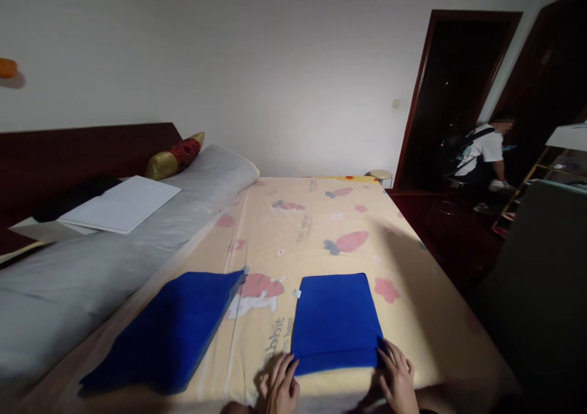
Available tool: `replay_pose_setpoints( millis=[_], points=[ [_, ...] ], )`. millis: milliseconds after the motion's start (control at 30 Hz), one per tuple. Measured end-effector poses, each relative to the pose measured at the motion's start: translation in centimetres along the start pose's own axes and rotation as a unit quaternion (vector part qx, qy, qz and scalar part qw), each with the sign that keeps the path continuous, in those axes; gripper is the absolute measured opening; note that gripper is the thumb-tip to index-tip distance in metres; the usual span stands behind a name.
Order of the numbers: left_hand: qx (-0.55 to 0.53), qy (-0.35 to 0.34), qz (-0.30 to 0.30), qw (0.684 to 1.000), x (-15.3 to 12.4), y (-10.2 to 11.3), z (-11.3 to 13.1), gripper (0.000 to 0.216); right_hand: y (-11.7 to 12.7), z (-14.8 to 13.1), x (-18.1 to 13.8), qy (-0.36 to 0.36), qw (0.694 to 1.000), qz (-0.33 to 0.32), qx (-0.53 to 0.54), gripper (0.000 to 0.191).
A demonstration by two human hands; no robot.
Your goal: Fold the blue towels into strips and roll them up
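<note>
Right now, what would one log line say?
left hand: near-left corner of folded blue towel | right hand: near-right corner | second blue towel: apart, left

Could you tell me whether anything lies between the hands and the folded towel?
Nothing visible does: the left hand is at the near left corner of the folded blue towel, the right hand at its near right corner. The other blue cloth lies apart.

Dim bedroom, light strongest on bedsheet (321, 230) at frame centre and white wall (252, 65) above. Right of frame drops to near black around doorway (458, 96). Broad soft shadow crosses sheet's right side. Left hand (279, 391) and right hand (398, 382) murky at bottom edge. Wide-angle bending at borders.
</note>
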State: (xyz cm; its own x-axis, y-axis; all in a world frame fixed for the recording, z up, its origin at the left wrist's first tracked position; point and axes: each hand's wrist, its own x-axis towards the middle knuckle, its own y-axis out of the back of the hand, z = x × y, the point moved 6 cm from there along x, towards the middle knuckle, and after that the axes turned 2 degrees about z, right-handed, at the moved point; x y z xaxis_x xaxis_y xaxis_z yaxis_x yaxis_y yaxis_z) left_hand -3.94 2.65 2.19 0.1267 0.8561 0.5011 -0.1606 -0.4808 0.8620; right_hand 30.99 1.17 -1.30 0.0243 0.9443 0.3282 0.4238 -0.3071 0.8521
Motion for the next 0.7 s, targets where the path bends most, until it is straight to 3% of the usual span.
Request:
replay_pose_setpoints(
  millis=[133,333,533,633,700],
  points=[
    [-0.039,0.06,-0.042,0.997,0.9,0.2,-0.1,0.042,-0.1,1.2,0.3,-0.043,0.999,-0.006,0.015,0.036],
    [-0.1,0.119,-0.12,0.98,4.4,2.1,0.2,0.029,0.3,1.0,3.1,-0.062,0.997,-0.043,0.017,0.028],
    [-0.04,0.187,-0.18,0.965,5.4,1.3,-0.6,0.028,2.0,0.9,4.8,-0.093,0.995,-0.014,-0.037,0.033],
    [-0.009,0.164,-0.165,0.972,5.3,1.0,0.5,0.032,3.1,-0.8,4.9,-0.078,0.997,-0.004,-0.011,0.028],
    [0.016,0.16,-0.159,0.974,5.0,1.0,1.3,0.035,3.1,-3.2,4.6,-0.02,0.998,-0.044,0.046,0.025]
  ],
)
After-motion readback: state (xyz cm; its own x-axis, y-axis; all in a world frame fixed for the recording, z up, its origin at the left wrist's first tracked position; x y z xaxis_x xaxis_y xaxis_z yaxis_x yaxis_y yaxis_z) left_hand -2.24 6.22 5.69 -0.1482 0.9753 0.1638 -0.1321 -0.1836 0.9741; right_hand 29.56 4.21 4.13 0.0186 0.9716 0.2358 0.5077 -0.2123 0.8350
